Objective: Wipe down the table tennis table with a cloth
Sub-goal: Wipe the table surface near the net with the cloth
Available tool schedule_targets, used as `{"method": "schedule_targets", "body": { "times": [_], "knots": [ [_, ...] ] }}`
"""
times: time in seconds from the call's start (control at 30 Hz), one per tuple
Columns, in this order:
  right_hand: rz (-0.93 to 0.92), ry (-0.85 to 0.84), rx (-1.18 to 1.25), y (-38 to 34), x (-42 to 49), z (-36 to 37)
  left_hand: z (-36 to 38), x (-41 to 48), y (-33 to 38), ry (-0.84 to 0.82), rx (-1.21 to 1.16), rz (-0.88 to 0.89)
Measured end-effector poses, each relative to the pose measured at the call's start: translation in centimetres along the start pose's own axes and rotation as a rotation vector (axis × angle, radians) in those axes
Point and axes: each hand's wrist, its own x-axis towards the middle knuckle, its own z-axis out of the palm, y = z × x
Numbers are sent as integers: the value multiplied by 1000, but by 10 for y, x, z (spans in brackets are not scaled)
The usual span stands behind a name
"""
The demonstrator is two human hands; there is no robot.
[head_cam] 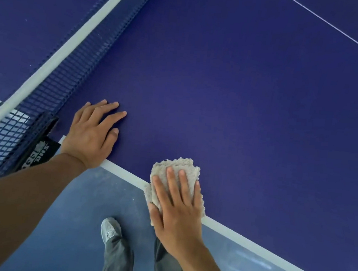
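The dark blue table tennis table [231, 101] fills most of the view, its white side line running along the near edge. A folded beige fluffy cloth [177, 168] lies on that edge, partly overhanging it. My right hand [177, 207] lies flat on top of the cloth, fingers spread, pressing it to the table. My left hand [93, 131] rests palm down on the bare surface close to the net, fingers apart, holding nothing.
The dark net [75, 66] with its white top band runs diagonally at the left, fixed by a black net post clamp [39, 150] at the table's edge. Below the edge is a blue floor [73, 223], with my grey shoe [110, 229] and trouser legs.
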Motion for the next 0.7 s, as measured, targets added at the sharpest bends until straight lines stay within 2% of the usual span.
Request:
{"method": "schedule_targets", "body": {
  "times": [0.1, 0.13, 0.23, 0.27, 0.33, 0.4, 0.5, 0.6, 0.7],
  "knots": [
    [44, -7, -20, 34, -13, -6, 0, -2, -2, 1, -23, 11],
    [138, -1, -21, 53, -19, -10, 0, -3, -2, 4, -36, 12],
    [581, 25, 68, 101, -34, -23, -1, -6, -3, 31, -88, -30],
    [675, 39, 96, 105, -34, -25, -2, -7, -2, 46, -101, -54],
    [730, 69, 107, 91, -25, -25, -6, -11, 2, 102, -109, -111],
    [677, 87, 88, 59, -6, -21, -13, -24, 2, 203, -104, -176],
    [485, 83, 48, 6, 36, -18, -28, -63, -11, 322, 16, -184],
    [306, 49, 25, -39, 97, -15, -45, -101, -31, 204, 160, -250],
    [97, 16, 15, -89, 166, -12, -56, -130, -41, 142, 178, -287]
  ]
}}
